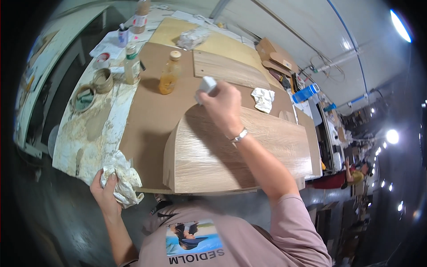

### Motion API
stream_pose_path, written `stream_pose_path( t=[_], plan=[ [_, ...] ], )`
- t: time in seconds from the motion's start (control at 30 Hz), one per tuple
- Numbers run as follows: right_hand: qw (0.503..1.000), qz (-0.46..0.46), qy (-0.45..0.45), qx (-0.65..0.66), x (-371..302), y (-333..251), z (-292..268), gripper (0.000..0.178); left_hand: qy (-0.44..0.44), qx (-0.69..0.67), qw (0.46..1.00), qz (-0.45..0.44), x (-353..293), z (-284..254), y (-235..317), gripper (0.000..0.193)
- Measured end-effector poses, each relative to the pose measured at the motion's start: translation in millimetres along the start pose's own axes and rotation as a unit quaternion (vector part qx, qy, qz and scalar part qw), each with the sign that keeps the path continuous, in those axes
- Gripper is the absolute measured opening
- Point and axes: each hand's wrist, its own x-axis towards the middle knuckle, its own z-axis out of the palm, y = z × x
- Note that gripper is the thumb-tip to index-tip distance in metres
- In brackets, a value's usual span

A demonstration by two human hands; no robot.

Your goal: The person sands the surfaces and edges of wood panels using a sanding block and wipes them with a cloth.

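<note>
A wood-grain board (249,151) with a rounded left corner lies on the bench in front of me. My right hand (224,104) reaches over its far left edge, fingers closed on a small pale block (207,84) whose exact kind I cannot make out. At the near left corner of the bench, my left hand (104,189) grips a crumpled white cloth (124,182). Beyond the board stands a clear bottle (169,73) with amber liquid inside. Another crumpled white cloth (263,99) rests past the board's far edge, to the right of my right hand.
A second wood-grain panel (229,67) lies farther back. To the left stand a bottle with a green label (132,66), a tape roll (103,58) and two round containers, one a tin (103,80). Cardboard boxes (275,53) and a blue bottle (306,92) are at the right.
</note>
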Motion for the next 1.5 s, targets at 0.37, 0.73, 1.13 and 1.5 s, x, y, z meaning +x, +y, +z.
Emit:
stream_pose_path(
  t=[0.37,0.73,1.13,1.5],
  plan=[
    [0.982,0.111,0.116,-0.1,4.9,111.9,-73.1,0.031,-0.036,-0.021,0.999,-0.006,14.5,27.1,8.3,0.029],
    [0.857,0.219,0.134,0.447,-17.7,182.4,-78.4,0.016,-0.212,0.293,0.89,0.278,44.2,175.8,71.7,0.044],
    [0.852,0.183,0.097,0.481,-16.0,175.3,-77.1,0.016,-0.152,0.67,0.692,0.224,135.2,239.9,29.0,0.03],
    [0.938,-0.127,-0.126,0.298,17.3,44.5,-33.5,0.03,-0.101,0.365,0.913,0.149,62.8,105.1,41.6,0.029]
  ],
)
